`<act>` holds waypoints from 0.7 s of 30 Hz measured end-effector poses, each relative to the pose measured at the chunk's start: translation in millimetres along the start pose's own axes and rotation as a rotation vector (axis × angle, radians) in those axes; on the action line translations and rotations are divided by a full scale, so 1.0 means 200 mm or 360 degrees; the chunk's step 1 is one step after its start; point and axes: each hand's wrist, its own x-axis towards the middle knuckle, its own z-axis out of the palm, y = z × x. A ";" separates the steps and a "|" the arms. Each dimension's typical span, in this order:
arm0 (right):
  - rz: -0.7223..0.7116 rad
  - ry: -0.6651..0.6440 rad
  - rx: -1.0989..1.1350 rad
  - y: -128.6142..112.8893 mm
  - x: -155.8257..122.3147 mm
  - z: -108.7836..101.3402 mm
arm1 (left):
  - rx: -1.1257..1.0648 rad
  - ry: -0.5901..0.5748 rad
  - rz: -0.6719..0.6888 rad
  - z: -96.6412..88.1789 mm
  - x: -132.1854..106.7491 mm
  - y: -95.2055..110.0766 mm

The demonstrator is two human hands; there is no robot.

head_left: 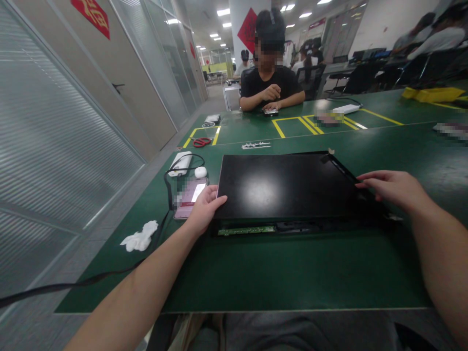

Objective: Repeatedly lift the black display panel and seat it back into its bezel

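A black flat screen panel lies tilted over a black frame, its left end lifted off the frame. Along the frame's near side runs a thin green circuit board strip. My left hand grips the panel's left edge, thumb on top and fingers beneath. At the right, my right hand has its thumb and fingers closed at the frame's right edge. Its fingertips partly hide what they pinch. Where the panel's right end meets the frame is too dark to make out.
Left of the panel are a phone, a white earbud case, a white power bank, a black cable and crumpled tissue. Beyond lie red scissors and white strips. A person sits opposite.
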 end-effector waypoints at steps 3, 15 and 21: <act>0.0002 -0.0007 0.0007 0.01 0.01 0.00 | 0.0006 0.0009 0.0013 0.00 0.00 0.00; 0.0015 0.0032 0.0019 0.01 0.01 0.01 | 0.0025 0.0012 -0.0011 0.01 0.00 0.00; -0.0006 0.0029 0.0044 0.04 0.03 0.01 | 0.0029 0.0010 -0.0013 0.01 0.00 0.00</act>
